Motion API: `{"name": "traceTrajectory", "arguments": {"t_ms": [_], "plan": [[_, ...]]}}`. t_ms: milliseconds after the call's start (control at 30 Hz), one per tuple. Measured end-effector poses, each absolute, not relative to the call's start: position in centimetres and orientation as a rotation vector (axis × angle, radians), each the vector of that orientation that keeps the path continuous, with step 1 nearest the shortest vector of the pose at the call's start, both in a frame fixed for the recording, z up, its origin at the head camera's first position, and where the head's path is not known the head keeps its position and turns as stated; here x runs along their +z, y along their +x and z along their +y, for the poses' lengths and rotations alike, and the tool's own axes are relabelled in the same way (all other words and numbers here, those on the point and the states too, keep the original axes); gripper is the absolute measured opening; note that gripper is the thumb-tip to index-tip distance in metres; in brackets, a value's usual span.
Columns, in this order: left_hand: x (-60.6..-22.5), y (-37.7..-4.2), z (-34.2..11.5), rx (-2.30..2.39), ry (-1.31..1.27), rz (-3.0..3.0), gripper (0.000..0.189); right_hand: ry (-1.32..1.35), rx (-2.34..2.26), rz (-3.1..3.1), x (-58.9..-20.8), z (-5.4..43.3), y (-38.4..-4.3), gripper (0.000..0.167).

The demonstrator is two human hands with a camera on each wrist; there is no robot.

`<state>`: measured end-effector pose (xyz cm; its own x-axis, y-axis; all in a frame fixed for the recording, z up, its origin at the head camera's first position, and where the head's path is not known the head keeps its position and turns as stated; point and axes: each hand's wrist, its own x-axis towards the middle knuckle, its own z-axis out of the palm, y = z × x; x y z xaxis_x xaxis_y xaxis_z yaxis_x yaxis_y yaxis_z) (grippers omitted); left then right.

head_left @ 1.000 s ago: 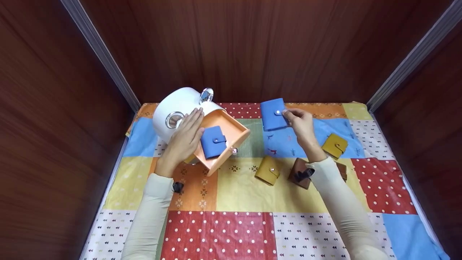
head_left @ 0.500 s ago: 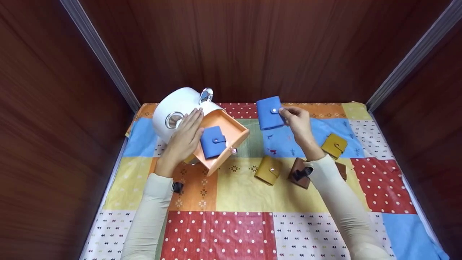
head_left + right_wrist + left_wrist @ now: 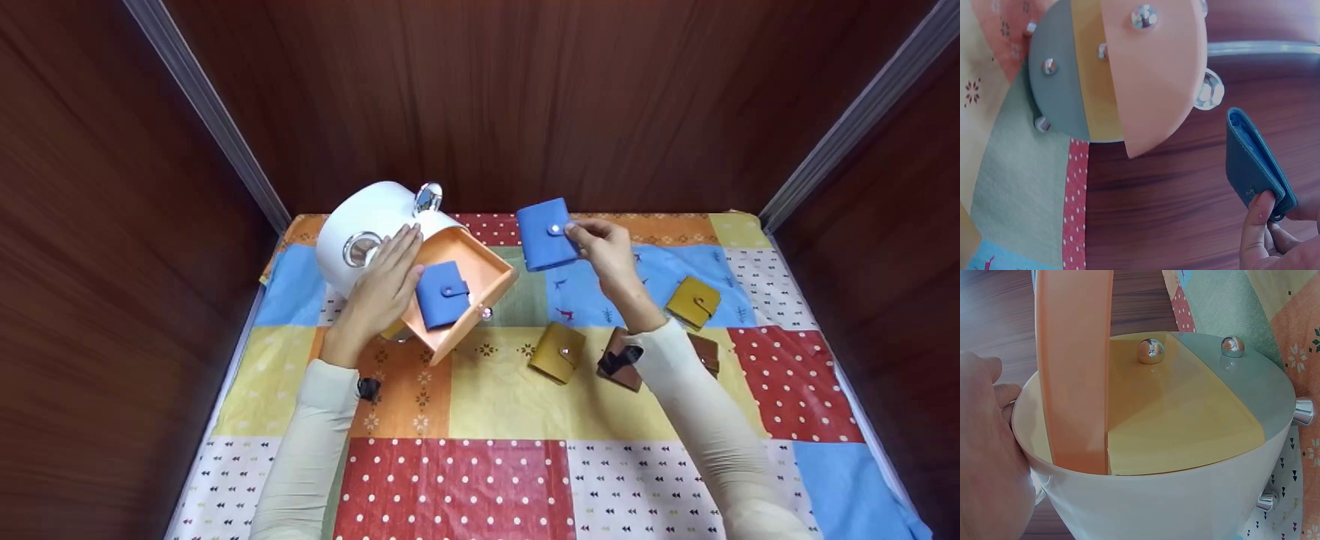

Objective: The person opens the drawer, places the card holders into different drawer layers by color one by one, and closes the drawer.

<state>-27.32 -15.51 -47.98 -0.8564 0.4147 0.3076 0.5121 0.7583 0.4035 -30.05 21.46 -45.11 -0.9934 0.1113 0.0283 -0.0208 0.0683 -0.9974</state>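
Note:
My left hand rests with straight fingers on the top of a white rounded drawer box. The box's orange drawer is pulled out, and a blue snap wallet lies inside. My right hand pinches a second blue wallet by its strap side, held up to the right of the drawer. In the right wrist view this wallet shows edge-on, thumb on its cover. The left wrist view shows the pushed-in yellow drawer and grey-green drawer, both with round silver knobs.
A mustard wallet and a brown wallet lie on the patchwork tablecloth, the brown one partly behind my right wrist. Farther right are another mustard wallet and another brown wallet. Dark wood panels enclose the table.
My right hand has moved left with the blue wallet, nearer the orange drawer. The left hand, the box and the wallets on the cloth stay where they were.

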Motion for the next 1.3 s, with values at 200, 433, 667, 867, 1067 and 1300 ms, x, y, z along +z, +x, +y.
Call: {"name": "traceTrajectory", "arguments": {"t_ms": [200,433,667,867,1067,1300], "plan": [[-47.9,-27.4,-15.5,-0.703,-0.727,-2.773,0.057,-0.069,2.13,-2.225,-44.7,20.4,-29.8,0.033],[-47.9,-27.4,-15.5,-0.696,-0.716,-2.793,0.057,-0.058,2.154,-2.233,-44.7,19.1,-29.9,0.034],[-48.0,-27.4,-15.5,-0.693,-0.708,-2.794,0.058,-0.035,2.175,-2.227,-44.6,17.7,-29.8,0.031],[-48.1,-27.3,-15.5,-0.718,-0.725,-2.76,0.056,-0.019,2.19,-2.229,-44.7,16.8,-29.8,0.029],[-48.1,-27.4,-15.5,-0.717,-0.73,-2.754,0.056,-0.02,2.173,-2.261,-44.6,15.9,-29.7,0.031],[-48.1,-27.5,-15.6,-0.721,-0.734,-2.755,0.057,-0.019,2.174,-2.282,-44.7,15.1,-29.8,0.031]]}}
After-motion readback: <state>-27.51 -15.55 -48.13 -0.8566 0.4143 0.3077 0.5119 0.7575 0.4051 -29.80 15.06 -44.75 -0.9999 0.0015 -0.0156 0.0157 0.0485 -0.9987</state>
